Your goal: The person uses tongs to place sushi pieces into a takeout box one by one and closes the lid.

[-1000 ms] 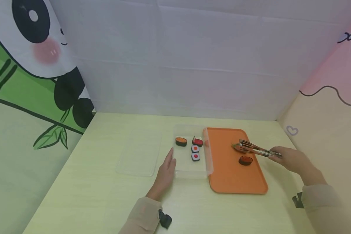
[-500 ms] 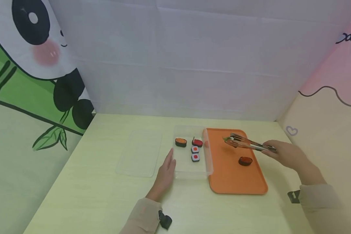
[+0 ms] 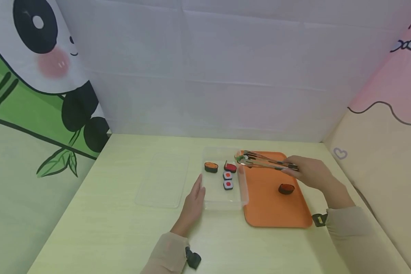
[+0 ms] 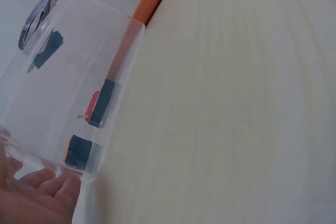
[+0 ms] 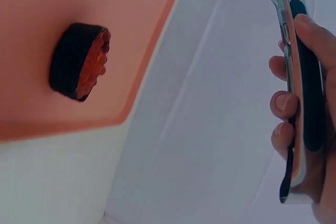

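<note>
My right hand (image 3: 309, 171) grips metal tongs (image 3: 268, 163), and in the right wrist view its fingers curl round the dark-inlaid handle (image 5: 310, 98). At the tongs' tips is a toy sushi piece (image 3: 239, 156) with green and orange on it, above the border between the orange tray (image 3: 277, 215) and the clear plastic box (image 3: 222, 205). My left hand (image 3: 193, 199) rests against the box's left side, fingers extended. Inside the box are an orange-topped sushi (image 3: 211, 167), a red-topped sushi (image 3: 230, 167) and two white rolls (image 3: 228, 185). A red roe sushi (image 3: 286, 189) sits on the tray.
A clear flat lid (image 3: 162, 182) lies on the pale table (image 3: 106, 228) left of the box. The box's right edge overlaps the tray's left edge. A white backdrop (image 3: 205, 76) stands behind the table, with printed cloth at both sides.
My right hand has carried the tongs and the green-and-orange sushi piece leftward from over the tray to the box's right edge. My left hand has stayed at the box.
</note>
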`<state>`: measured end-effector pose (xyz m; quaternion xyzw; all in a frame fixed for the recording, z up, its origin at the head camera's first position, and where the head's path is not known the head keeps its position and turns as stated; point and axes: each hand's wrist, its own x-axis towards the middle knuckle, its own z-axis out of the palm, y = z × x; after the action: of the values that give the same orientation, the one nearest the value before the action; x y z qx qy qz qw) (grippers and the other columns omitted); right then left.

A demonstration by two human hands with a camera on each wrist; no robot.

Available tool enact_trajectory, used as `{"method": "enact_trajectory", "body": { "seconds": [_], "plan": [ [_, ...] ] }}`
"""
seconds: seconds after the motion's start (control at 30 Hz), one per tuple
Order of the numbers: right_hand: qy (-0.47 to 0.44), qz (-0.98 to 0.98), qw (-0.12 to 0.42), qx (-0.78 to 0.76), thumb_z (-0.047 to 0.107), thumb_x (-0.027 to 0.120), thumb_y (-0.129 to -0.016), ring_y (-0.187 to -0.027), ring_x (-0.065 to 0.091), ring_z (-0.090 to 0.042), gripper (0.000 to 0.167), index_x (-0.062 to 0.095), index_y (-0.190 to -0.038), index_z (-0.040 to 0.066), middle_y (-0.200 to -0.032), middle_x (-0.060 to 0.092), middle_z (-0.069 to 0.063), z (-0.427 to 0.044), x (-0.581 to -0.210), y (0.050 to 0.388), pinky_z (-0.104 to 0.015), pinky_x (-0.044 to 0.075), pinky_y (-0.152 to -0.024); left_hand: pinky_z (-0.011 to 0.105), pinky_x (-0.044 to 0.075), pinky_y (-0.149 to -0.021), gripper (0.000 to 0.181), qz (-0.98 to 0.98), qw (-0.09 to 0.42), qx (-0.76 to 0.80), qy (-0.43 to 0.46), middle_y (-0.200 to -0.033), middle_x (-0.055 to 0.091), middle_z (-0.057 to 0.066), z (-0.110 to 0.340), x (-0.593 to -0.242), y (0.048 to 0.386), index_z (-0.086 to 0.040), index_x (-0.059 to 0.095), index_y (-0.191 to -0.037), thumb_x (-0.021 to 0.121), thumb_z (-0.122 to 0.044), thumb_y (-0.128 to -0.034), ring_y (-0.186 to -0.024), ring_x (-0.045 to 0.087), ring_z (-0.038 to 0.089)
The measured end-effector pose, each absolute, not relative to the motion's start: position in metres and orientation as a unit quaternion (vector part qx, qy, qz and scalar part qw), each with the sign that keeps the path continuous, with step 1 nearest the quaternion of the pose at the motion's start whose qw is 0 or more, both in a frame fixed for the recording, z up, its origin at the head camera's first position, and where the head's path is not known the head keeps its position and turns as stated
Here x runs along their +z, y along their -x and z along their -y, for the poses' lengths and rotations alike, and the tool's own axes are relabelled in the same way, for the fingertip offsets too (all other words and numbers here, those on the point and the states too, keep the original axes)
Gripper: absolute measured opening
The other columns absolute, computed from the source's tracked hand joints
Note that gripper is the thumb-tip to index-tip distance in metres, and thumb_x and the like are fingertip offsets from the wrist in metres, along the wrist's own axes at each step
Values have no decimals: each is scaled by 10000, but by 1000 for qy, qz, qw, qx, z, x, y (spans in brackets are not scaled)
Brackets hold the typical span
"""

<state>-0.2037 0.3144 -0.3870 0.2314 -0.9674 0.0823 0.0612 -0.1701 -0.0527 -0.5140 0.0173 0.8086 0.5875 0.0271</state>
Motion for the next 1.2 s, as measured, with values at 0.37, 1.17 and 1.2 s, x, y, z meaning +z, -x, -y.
{"method": "enact_trajectory", "body": {
  "seconds": [0.37, 1.17, 1.2],
  "plan": [
    [-283, 955, 24, 81, 300, 677, -932, -671, 553, -70, 235, 677, -1096, 132, -901, 655, 69, -261, -400, 224, -327, 485, -569, 479, 213, -1147, 527, -812, 23, 583, -24, -1574, 264, 87, 54, -517, 170, -159, 217, -1569, 350, -263, -1070, -1423, 246, 301],
    [-321, 946, 38, 2, 309, 699, -918, -527, 398, -58, 156, 669, -974, 167, -785, 554, 126, -206, -421, 234, -227, 358, -455, 491, 226, -1139, 519, -813, 17, 581, -24, -1555, 292, 112, 54, -518, 171, -166, 234, -1565, 364, -247, -1069, -1407, 276, 323],
    [-323, 945, 39, 0, 315, 700, -917, -521, 399, -58, 167, 671, -976, 161, -792, 563, 118, -205, -421, 234, -227, 361, -448, 492, 226, -1138, 519, -813, 17, 581, -24, -1556, 292, 109, 54, -518, 171, -168, 234, -1565, 363, -248, -1070, -1407, 276, 322]
  ]
}}
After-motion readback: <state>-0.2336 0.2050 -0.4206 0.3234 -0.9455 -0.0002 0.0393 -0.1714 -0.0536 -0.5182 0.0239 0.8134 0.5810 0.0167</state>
